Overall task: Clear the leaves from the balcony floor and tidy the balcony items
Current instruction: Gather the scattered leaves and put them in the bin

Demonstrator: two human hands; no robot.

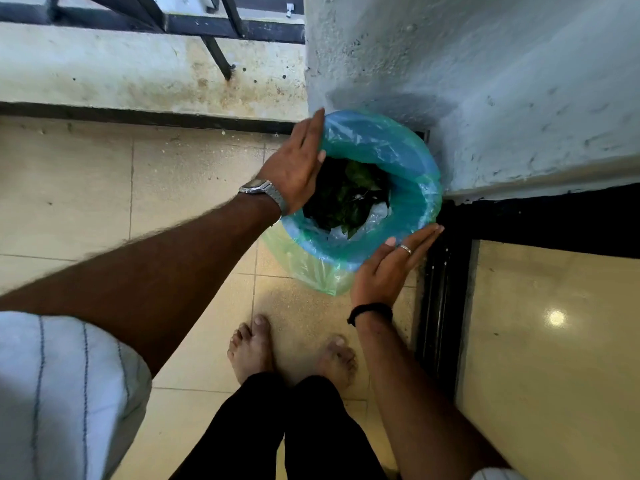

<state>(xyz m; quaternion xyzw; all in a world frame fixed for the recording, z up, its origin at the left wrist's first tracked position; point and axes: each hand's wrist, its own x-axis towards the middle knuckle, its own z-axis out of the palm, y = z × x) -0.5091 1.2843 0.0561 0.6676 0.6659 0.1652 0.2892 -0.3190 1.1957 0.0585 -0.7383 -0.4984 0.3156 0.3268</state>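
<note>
A blue bin [408,157] lined with a pale green plastic bag [311,265] stands on the balcony floor in the corner by the wall. Dark green leaves [349,192] lie inside it with some clear plastic. My left hand [298,164], fingers straight, presses flat against the bin's left rim. On the near right rim my right hand [388,268] lies flat with straight fingers too. Both hands touch the bag-covered rim from opposite sides.
A rough grey wall [502,91] rises right behind the bin. A low stained kerb [138,74] with a dark metal railing [214,46] runs along the far side. A black sliding-door track [440,306] lies to the right. My bare feet [252,351] stand on beige tiles.
</note>
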